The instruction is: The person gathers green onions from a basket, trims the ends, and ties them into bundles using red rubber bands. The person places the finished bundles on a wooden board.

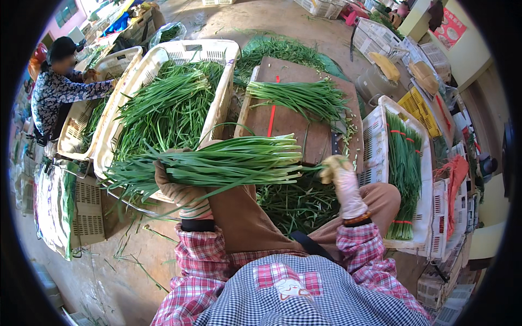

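My left hand (175,189), in a brown glove with a striped cuff, grips a thick bunch of garlic chives (232,163) from below. The bunch lies level above my lap, pale stem ends to the right and leafy tips to the left. Just past the stem ends, my right hand (342,183), in a pale stained glove, pinches a few loose green blades. Beyond it a wooden board (301,142) carries another pile of chives (299,95) lying across a red tie strip (272,118). A knife (335,140) rests at the board's right side, its blade partly hidden, among cut stem ends.
A white crate (222,106) of loose chives stands front left; another crate (424,203) at right holds red-tied bunches (403,175). Leaf scraps (297,208) lie between my legs and beyond the board. At far left a person (65,85) reaches into a crate.
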Motion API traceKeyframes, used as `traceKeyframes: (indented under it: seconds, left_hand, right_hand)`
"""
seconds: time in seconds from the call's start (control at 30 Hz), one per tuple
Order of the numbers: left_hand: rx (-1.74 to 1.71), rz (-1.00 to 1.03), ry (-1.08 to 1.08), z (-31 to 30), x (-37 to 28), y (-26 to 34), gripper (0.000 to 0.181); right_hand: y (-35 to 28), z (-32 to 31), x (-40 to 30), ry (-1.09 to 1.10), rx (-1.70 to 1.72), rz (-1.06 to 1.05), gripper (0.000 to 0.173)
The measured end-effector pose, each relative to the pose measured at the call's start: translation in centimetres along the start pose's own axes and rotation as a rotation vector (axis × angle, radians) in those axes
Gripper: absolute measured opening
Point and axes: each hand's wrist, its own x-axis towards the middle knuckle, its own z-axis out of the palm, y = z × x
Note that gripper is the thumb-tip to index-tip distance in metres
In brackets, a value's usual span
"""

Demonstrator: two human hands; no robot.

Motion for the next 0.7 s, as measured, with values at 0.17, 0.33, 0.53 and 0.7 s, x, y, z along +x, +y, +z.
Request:
traceKeyframes:
  seconds: [0.17,0.33,0.53,0.7]
  left_hand:
    - [-0.073,0.029,-0.054,1.9,-0.4,0.4,0.040]
    - [-0.425,-0.088,-0.164,2.3,-0.2,0.4,0.028]
    - [-0.401,-0.144,-0.168,0.6,0.2,0.7,0.023]
    - [-0.083,0.014,0.036,2.4,-1.0,0.4,0.033]
  right_hand:
    - [4.4,-6.8,-2.5,-0.275,-1.725,-0.052,0.039]
    - [-6.8,5.5,-3.6,-0.134,-0.541,-0.284,0.015]
    - [-4.5,9.6,0.3,0.106,-1.126,-0.461,0.037]
    - [-4.4,9.6,1.9,0.153,-0.978,-0.657,0.042]
